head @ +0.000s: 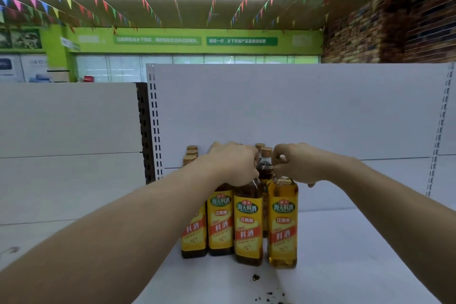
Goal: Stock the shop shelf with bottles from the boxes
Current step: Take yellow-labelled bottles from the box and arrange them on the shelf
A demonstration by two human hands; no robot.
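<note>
Several cooking-wine bottles with yellow labels and gold caps stand in a cluster on the white shelf [357,242]. My left hand [234,163] grips the neck of the dark front bottle [248,224]. My right hand [296,163] grips the top of the lighter amber bottle [282,224] beside it on the right. Both bottles rest upright on the shelf, touching each other. Behind them stand more bottles [219,222], with gold caps [191,153] showing at the back left. My hands hide both gripped caps.
A white back panel [320,106] rises behind the bottles between slotted uprights [154,118]. A second white shelf unit [66,131] stands to the left. Dark crumbs [269,294] lie on the shelf near its front edge. Bare shelf stretches to the right.
</note>
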